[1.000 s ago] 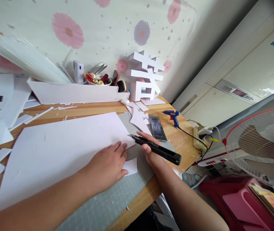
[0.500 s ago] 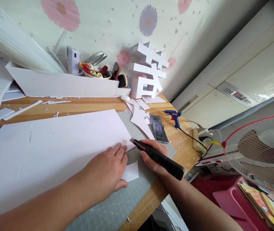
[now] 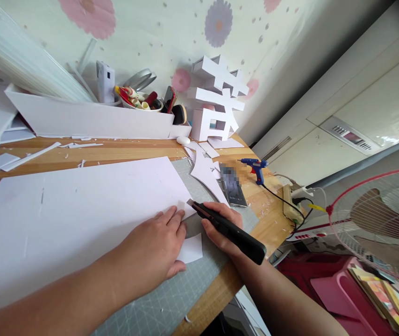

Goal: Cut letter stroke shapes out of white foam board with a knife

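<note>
Flowered wallpaper [image 3: 171, 42] backs a wooden desk [image 3: 115, 154] littered with white scraps and strips. At the far left, one long white trough [image 3: 90, 122] lies along the wall, with one bowl of small tools just behind its right end.

One large white sheet [image 3: 73, 210] covers most of the desk in front of us, and its right edge lies over one grey-green cutting mat [image 3: 171, 298]. Our left hand [image 3: 153, 252] lies flat on that sheet near its right corner, palm down, fingers stretched out and gripping nothing. Just to the right of it, one small white offcut [image 3: 191, 248] lies on the mat, touching the hand's edge.

Our right hand [image 3: 220, 241] is clenched round one black utility knife [image 3: 239, 237]. The knife slants with its blade end pointing up and left, and its tip meets the sheet's right corner, just beside our left fingertips.

Beyond the knife, against the wall, stands one white block character [image 3: 217, 100]. Near the mat's right edge we see one phone [image 3: 233, 190] lying flat and one blue glue gun [image 3: 253, 165], whose black cord runs to one power strip [image 3: 290, 203] at the desk's edge. Off the desk at the far right stands one fan [image 3: 378, 210] with a red-rimmed guard.
</note>
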`<state>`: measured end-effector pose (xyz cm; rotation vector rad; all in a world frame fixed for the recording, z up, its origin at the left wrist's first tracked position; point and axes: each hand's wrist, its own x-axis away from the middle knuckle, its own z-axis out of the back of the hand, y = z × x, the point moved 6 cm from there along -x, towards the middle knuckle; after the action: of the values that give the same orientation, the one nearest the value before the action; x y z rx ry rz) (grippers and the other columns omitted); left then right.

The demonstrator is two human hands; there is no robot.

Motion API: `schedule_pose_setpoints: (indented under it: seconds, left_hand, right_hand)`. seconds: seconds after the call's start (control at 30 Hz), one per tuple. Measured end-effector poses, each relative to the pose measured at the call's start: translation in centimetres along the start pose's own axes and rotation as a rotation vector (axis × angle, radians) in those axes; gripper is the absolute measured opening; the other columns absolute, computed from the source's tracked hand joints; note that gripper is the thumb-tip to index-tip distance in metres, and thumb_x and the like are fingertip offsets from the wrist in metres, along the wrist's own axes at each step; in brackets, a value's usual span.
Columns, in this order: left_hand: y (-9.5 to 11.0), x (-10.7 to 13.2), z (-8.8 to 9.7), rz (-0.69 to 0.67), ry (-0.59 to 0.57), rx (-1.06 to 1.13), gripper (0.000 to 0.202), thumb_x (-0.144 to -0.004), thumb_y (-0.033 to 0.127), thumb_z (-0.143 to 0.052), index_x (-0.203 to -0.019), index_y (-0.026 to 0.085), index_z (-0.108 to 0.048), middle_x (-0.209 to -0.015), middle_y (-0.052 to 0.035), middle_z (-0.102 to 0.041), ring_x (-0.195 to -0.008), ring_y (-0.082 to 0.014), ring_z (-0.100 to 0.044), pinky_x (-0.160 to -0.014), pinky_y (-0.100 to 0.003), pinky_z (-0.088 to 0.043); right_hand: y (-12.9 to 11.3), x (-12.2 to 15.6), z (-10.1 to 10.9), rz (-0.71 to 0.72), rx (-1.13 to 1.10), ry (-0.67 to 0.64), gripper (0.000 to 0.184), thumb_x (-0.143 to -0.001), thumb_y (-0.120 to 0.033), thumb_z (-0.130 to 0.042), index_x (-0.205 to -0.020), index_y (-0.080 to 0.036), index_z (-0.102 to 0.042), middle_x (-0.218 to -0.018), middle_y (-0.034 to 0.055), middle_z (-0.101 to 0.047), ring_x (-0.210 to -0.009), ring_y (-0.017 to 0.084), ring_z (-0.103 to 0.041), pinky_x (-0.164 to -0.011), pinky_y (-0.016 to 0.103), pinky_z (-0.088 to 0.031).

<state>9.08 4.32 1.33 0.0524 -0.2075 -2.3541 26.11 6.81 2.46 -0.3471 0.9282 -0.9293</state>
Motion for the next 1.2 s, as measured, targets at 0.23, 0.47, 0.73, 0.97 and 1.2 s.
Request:
schedule_pose_setpoints:
  seconds: [0.23, 0.47, 0.73, 0.97, 1.2]
  left_hand:
    - [-0.4, 0.3, -0.3, -0.007, 0.096, 0.091, 0.073, -0.082, 0.050, -0.091, -0.137, 0.007, -0.072, -0.155, -0.0310, -0.058, -0.148, -0.0480, -0.054, -0.121, -0.058, -0.048]
    - [-0.2, 0.0, 0.3, -0.001, 0.034, 0.060, 0.076, -0.081, 0.049, -0.092, -0.138, 0.003, -0.071, -0.154, -0.0338, -0.057, -0.147, -0.0487, -0.054, -0.120, -0.059, -0.050]
    - [0.2, -0.1, 0.6, 0.013, -0.071, 0.025, 0.072, -0.087, 0.046, -0.088, -0.142, 0.004, -0.069, -0.159, -0.0332, -0.052, -0.151, -0.0489, -0.050, -0.121, -0.062, -0.048]
    - [0.0, -0.5, 0.8, 0.052, -0.118, 0.057, 0.058, -0.086, 0.038, -0.089, -0.132, 0.006, -0.074, -0.159, -0.0317, -0.054, -0.152, -0.0485, -0.048, -0.122, -0.063, -0.047]
    - [0.0, -0.4, 0.6, 0.038, -0.088, 0.002, 0.054, -0.088, 0.041, -0.088, -0.129, 0.009, -0.076, -0.159, -0.0303, -0.055, -0.152, -0.0466, -0.049, -0.120, -0.062, -0.049]
  right_hand:
    - [0.2, 0.1, -0.2, -0.006, -0.012, -0.029, 0.029, -0.088, -0.026, -0.074, -0.117, -0.030, -0.073, -0.094, 0.0032, -0.085, -0.075, 0.021, -0.081, -0.071, 0.033, -0.067]
    - [-0.3, 0.0, -0.3, 0.073, 0.027, -0.016, 0.030, -0.089, -0.026, -0.072, -0.118, -0.032, -0.072, -0.090, 0.0023, -0.083, -0.072, 0.022, -0.078, -0.068, 0.034, -0.067]
    - [-1.2, -0.4, -0.4, 0.188, 0.014, -0.063, 0.036, -0.090, -0.022, -0.069, -0.126, -0.031, -0.069, -0.118, 0.0108, -0.080, -0.101, 0.026, -0.081, -0.086, 0.041, -0.069]
    - [-1.4, -0.2, -0.5, 0.229, 0.033, -0.061, 0.035, -0.090, -0.021, -0.069, -0.125, -0.028, -0.067, -0.114, 0.0110, -0.081, -0.098, 0.025, -0.082, -0.084, 0.039, -0.069]
    - [-1.8, -0.3, -0.3, 0.281, 0.041, -0.061, 0.035, -0.088, -0.020, -0.068, -0.123, -0.027, -0.067, -0.110, 0.0097, -0.081, -0.092, 0.024, -0.081, -0.080, 0.037, -0.069]
